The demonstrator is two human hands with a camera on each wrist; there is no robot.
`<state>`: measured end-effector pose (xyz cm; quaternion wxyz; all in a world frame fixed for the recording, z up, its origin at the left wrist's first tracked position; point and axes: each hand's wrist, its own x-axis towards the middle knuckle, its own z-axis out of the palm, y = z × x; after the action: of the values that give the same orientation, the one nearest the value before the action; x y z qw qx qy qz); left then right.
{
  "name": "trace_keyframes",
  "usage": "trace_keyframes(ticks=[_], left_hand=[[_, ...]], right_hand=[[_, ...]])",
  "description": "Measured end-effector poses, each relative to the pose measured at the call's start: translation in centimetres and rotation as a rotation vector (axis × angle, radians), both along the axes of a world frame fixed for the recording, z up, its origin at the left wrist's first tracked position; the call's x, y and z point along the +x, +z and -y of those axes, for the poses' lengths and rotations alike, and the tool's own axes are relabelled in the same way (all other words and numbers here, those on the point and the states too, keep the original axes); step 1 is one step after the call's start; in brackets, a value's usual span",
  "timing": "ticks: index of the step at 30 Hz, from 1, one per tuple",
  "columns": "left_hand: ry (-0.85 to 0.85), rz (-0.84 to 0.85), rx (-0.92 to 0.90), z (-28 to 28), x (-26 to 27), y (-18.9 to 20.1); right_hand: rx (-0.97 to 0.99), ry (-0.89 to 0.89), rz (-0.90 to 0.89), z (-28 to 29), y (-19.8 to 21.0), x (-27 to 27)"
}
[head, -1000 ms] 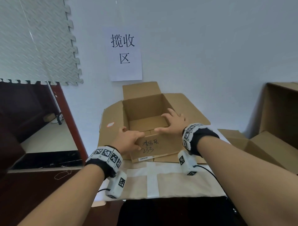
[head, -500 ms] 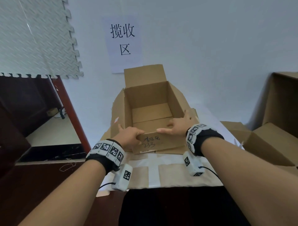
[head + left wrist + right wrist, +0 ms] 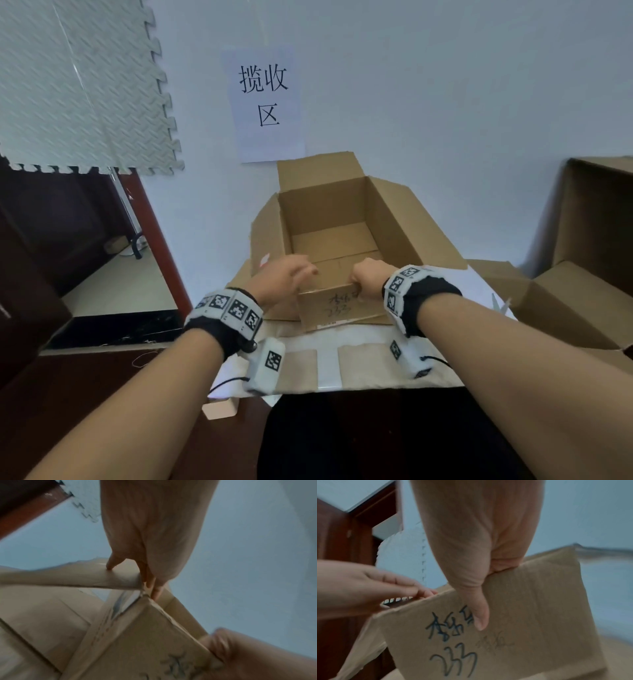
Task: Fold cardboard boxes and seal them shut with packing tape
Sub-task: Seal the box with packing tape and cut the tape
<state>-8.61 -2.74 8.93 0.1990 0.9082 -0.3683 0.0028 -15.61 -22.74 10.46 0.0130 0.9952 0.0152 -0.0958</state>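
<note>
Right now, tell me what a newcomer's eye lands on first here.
The open cardboard box in the middle, flaps up, with the right hand gripping its near flap, thumb beside the marker scrawl. The left hand is at the near-left corner. Behind, a white paper sign hangs on the wall.

The open box [image 3: 337, 236] is matt brown corrugated cardboard with a rough torn edge and ink scrawl, the wall sign [image 3: 265, 106] is plain white paper, the mat [image 3: 82, 85] is ribbed foam, and the cabinet [image 3: 51, 219] is dark glossy wood.
</note>
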Motion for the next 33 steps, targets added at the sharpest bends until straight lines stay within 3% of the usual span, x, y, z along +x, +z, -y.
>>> trace_keyframes(ticks=[2,5,7,9,12,14,18,21,25,29,33], left_hand=[[0.095,0.057,0.026,-1.2,2.0,0.6],[0.036,0.180,0.287,-1.9,3.7,1.9],[0.086,0.245,0.352,-2.6,4.8,2.5],[0.153,0.252,0.431,-3.3,5.6,3.0],[0.123,0.176,0.549,-3.2,5.6,3.4],[0.101,0.112,0.509,-2.3,5.2,2.9],[0.126,0.160,0.297,0.2,4.4,1.5],[0.121,0.182,0.304,1.6,4.3,1.5],[0.172,0.108,0.350,0.7,4.9,1.8],[0.307,0.061,0.534,-1.8,6.9,1.4],[0.338,0.054,0.551,-2.9,8.7,1.1]], right_hand=[[-0.014,0.014,-0.013,-0.4,0.1,0.3],[-0.061,0.039,0.015,-0.3,0.3,0.5],[-0.122,0.070,0.099,0.3,0.8,0.4],[-0.194,0.072,0.177,1.5,1.5,0.3],[-0.295,-0.008,0.213,3.2,2.7,0.7],[-0.274,-0.061,0.184,3.4,3.2,1.2],[0.023,-0.094,0.156,1.9,2.9,1.8],[0.201,-0.026,0.147,0.5,1.6,1.5],[0.114,-0.042,0.085,-0.6,1.1,2.1],[0.078,-0.047,0.039,-1.1,1.5,2.9],[0.023,-0.030,-0.001,-1.1,1.5,3.3]])
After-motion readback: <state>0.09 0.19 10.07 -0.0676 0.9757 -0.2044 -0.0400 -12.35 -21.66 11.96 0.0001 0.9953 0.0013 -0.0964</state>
